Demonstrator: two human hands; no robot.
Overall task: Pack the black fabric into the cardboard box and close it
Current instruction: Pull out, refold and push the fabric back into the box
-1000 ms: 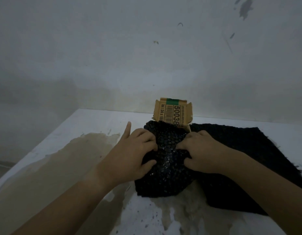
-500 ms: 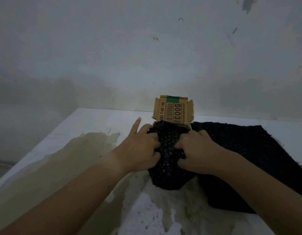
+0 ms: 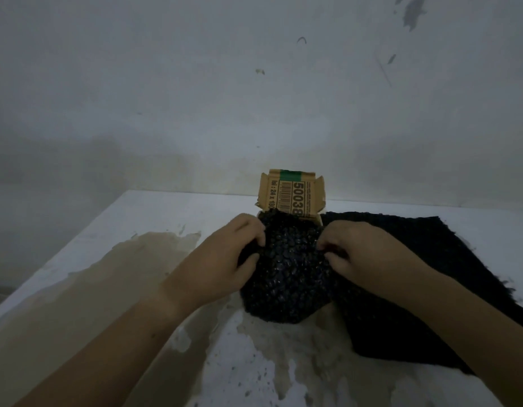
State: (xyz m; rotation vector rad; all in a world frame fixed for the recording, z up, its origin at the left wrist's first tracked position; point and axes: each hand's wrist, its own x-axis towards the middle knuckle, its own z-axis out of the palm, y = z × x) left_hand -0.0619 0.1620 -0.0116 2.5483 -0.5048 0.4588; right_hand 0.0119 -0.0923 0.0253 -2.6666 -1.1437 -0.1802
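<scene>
A bunched piece of black fabric (image 3: 286,277) with a shiny bumpy surface sits in front of a small cardboard box (image 3: 292,193). The box's printed lid flap stands upright behind the bundle, and the box body is mostly hidden by the fabric. My left hand (image 3: 228,259) grips the bundle's left side, all fingers curled into it. My right hand (image 3: 363,254) grips its right side. The bundle's top edge reaches the box opening.
A second flat black cloth (image 3: 430,259) lies spread on the table to the right, under my right forearm. The white table (image 3: 154,212) has large brownish stains on its left and front. A grey wall rises right behind the box.
The fabric has been gathered from a wide spread into a tighter bundle and pushed up toward the box. My left index finger, earlier pointing out, has curled onto the fabric.
</scene>
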